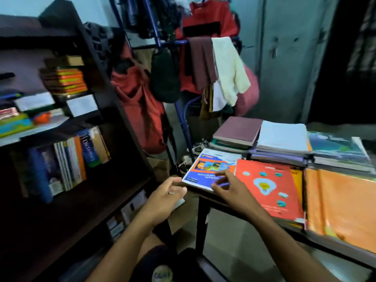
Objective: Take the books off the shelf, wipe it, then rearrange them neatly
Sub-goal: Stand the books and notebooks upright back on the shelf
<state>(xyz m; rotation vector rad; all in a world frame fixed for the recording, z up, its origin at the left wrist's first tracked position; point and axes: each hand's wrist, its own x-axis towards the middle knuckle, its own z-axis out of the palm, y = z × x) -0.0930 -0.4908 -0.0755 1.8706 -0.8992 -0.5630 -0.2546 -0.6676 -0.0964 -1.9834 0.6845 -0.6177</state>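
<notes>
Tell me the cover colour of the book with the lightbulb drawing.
Red-orange, on the lightbulb book, clearest in the head view.

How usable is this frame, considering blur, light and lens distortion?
Head view: motion blur smears the shelf books and both hands, left hand and right hand; the red book reads clearer; light is dim, the bookshelf interior nearly black; wide-angle bending tilts its upright.
</notes>
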